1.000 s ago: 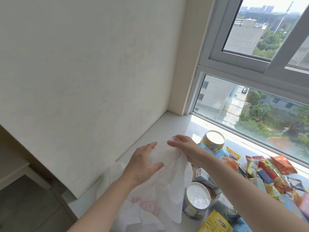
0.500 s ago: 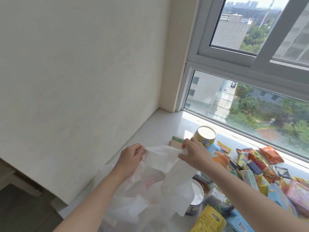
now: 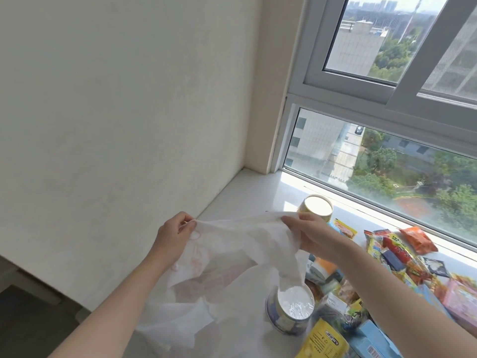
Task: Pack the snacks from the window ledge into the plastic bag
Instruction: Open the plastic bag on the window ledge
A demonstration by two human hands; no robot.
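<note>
Here the left hand (image 3: 173,232) and the right hand (image 3: 311,233) each pinch the rim of the bag (image 3: 232,254), fingers curled round the thin film, holding its mouth stretched between them above the ledge (image 3: 247,192). The rest of the bag hangs limp and crumpled down to the ledge. It looks very light, soft and slack, likely to collapse or slip shut once one hand lets go, so the rim or a handle loop is the place to hold it. The snacks (image 3: 402,257) lie in a heap on the ledge to the right, under the window (image 3: 387,161): small crinkly packets, a few boxes, and two tubs, one (image 3: 290,312) touching the bag's hanging edge, the other (image 3: 316,208) just behind the right hand. The packets probably pick up easily; the tubs want a wider grasp. None looks packed yet.
</note>
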